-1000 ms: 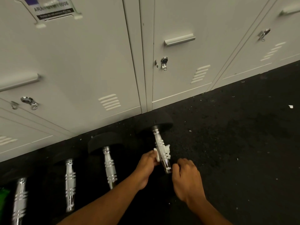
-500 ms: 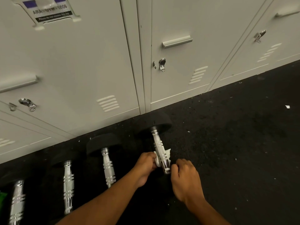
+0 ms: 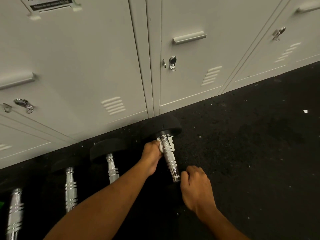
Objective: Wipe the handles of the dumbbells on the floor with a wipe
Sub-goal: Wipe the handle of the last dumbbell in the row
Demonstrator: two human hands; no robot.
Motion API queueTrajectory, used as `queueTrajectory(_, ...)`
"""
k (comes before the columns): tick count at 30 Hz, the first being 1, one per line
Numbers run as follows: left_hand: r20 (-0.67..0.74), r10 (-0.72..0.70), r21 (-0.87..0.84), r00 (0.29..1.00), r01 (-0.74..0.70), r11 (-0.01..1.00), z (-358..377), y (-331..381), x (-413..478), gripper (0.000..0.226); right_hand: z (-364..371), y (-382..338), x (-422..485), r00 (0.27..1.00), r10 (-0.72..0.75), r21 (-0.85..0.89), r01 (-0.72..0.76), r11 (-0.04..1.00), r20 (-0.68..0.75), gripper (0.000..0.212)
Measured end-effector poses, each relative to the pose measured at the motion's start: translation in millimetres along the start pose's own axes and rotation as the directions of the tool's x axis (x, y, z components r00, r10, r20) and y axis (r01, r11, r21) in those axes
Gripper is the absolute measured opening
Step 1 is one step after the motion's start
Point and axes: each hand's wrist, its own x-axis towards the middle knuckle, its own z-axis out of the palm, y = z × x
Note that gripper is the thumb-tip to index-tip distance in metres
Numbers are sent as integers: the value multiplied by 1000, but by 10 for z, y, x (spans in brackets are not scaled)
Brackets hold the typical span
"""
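Four dumbbells (image 3: 112, 167) line the floor (image 3: 242, 153) from lower left to centre; our left hand (image 3: 152, 155) clenches its fingers on the wipe (image 3: 160, 145) around the rightmost handle (image 3: 170, 158), our right hand (image 3: 195, 186) curls its fingers at the handle's near end, and three handles seemingly remain.

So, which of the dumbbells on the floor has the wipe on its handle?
The rightmost dumbbell: the left hand holds the white wipe round its handle. The other three handles, to its left, are bare.
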Motion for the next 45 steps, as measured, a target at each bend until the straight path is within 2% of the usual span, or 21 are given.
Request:
queueTrajectory(10,12,18,265,1000,-21,964,-43,-330,-280,33,7,13,-10,1000,0,8,0,1000,-5,29)
queueTrajectory(15,54,-61,367,997,37,930,-86,-554,-430,32,35,17,6,1000,8,-7,-8,1000,-26,28)
queueTrajectory(22,51,-89,308,995,69,949,-55,-506,-358,32,27,24,11,1000,7,-3,-7,1000,-29,27)
queueTrajectory(29,22,-5,106,1000,3,994,16,-196,-192,36,14,7,9,1000,-7,-2,7,1000,-28,28)
queueTrajectory(36,-66,38,72,997,-33,997,30,-3,-3,31,21,22,3,1000,-14,-7,14,1000,-21,29)
queueTrajectory(39,-68,87,164,994,-75,984,28,-91,22,36,31,26,-2,999,-13,-1,13,1000,-30,29)
queueTrajectory(42,-117,125,344,985,-77,936,46,-63,-169,39,46,32,8,999,-15,-19,14,1000,-43,29)
queueTrajectory(45,-140,179,571,974,-68,818,62,-87,-407,32,50,35,13,999,-10,-11,10,1000,-40,28)
